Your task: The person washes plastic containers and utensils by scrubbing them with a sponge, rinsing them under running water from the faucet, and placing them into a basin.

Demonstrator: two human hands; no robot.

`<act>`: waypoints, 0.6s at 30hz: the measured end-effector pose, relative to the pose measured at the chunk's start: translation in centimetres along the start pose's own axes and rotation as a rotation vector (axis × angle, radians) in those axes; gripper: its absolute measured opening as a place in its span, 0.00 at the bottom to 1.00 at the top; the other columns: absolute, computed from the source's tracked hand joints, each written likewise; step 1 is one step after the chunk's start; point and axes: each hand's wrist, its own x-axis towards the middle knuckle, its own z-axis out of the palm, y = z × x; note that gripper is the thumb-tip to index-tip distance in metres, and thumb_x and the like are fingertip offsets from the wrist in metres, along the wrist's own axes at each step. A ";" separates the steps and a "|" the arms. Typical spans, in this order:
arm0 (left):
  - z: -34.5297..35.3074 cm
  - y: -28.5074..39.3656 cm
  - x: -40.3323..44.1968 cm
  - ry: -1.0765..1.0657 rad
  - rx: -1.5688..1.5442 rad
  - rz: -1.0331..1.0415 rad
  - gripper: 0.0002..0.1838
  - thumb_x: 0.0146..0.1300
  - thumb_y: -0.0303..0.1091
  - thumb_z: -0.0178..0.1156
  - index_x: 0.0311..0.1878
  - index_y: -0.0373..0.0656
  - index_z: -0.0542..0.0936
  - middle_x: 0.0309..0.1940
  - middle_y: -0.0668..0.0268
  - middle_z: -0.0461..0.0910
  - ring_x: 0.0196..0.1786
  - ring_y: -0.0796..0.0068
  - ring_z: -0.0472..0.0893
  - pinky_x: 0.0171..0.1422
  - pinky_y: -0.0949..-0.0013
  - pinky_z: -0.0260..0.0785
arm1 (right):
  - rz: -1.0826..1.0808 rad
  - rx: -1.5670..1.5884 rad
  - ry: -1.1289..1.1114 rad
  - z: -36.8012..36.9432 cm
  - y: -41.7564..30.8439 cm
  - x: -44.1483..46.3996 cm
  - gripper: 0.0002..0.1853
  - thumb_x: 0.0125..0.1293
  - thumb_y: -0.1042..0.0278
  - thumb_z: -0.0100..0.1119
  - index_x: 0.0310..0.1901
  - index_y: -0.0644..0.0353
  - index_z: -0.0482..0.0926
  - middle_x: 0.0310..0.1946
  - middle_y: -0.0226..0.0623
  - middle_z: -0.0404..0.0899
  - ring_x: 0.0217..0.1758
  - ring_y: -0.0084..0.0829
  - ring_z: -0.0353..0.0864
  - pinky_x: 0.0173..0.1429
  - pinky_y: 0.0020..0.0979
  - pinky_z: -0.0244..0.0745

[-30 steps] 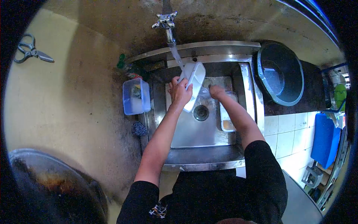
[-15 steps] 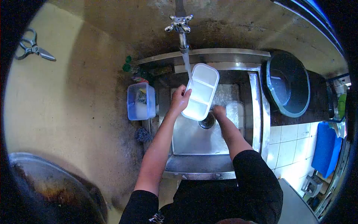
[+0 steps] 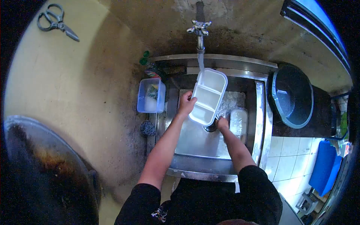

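My left hand (image 3: 186, 104) grips the left edge of a white container with three compartments (image 3: 208, 96), thumb over the rim. The container is tilted under the tap (image 3: 200, 33), and running water falls into its upper end. Close to its lower right corner, above the sink drain (image 3: 210, 128), is my right hand (image 3: 222, 123). Its fingers are partly hidden, so whether it holds anything is unclear. Just right of that hand, a clear rectangular container or lid (image 3: 239, 120) lies wet in the metal sink (image 3: 198, 165).
Left of the sink are a clear plastic tub (image 3: 147, 107) with a sponge, a dark scouring pad (image 3: 147, 128) and a green-capped bottle (image 3: 152, 69). A dark basin (image 3: 296, 99) stands right. Scissors (image 3: 58, 23) lie far left, above a large blackened pan (image 3: 45, 176).
My head view has shifted, so the scene sits lower and further right. The white container is slightly further left under the tap, and my right hand shows more from behind it.
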 end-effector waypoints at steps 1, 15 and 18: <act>0.3 -0.6 0.5 0.002 0.043 0.051 0.03 0.49 0.27 0.55 0.25 0.38 0.72 0.21 0.72 0.72 0.27 0.85 0.68 0.31 0.75 0.62 | -0.023 0.039 0.053 -0.2 -0.1 -1.0 0.20 0.54 0.56 0.54 0.39 0.66 0.74 0.37 0.55 0.77 0.41 0.51 0.77 0.47 0.45 0.73; 4.2 4.1 8.1 -0.139 -0.008 -0.074 0.08 0.54 0.32 0.61 0.35 0.39 0.79 0.26 0.67 0.78 0.28 0.77 0.75 0.33 0.69 0.69 | -0.202 0.484 0.460 -11.5 2.7 -18.6 0.06 0.51 0.73 0.50 0.31 0.64 0.68 0.23 0.51 0.71 0.28 0.48 0.73 0.35 0.42 0.68; 2.5 4.2 9.2 -0.234 -0.027 -0.075 0.06 0.52 0.30 0.61 0.33 0.39 0.78 0.26 0.67 0.77 0.28 0.77 0.75 0.32 0.68 0.69 | -0.210 0.557 0.365 -13.2 3.6 -19.4 0.15 0.53 0.75 0.49 0.44 0.64 0.73 0.25 0.49 0.73 0.31 0.42 0.75 0.40 0.36 0.70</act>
